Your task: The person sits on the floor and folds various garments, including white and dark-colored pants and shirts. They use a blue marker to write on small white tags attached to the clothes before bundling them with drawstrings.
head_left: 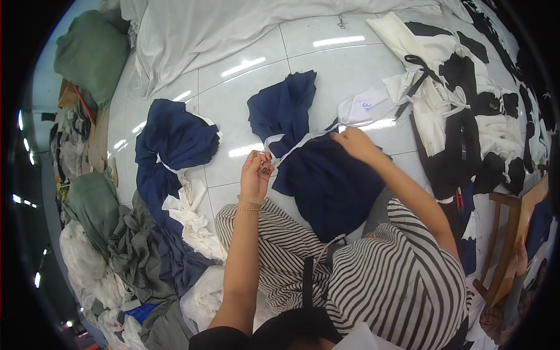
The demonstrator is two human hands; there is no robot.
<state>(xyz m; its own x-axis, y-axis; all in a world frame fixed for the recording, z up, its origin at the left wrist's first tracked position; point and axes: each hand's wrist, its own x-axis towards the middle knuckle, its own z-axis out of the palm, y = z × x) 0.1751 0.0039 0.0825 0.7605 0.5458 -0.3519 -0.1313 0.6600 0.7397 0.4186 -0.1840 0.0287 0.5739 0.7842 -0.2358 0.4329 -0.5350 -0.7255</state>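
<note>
Striped trousers (373, 274), white tiled floor (326, 64).

Glossy white tiled floor (326, 70), ceiling lights mirrored in it. Wooden chair (507, 245) stands right of the floor's bare patch; cloth heaps (111, 233) crowd its left edge, a white sheet (233, 29) its far side.
</note>
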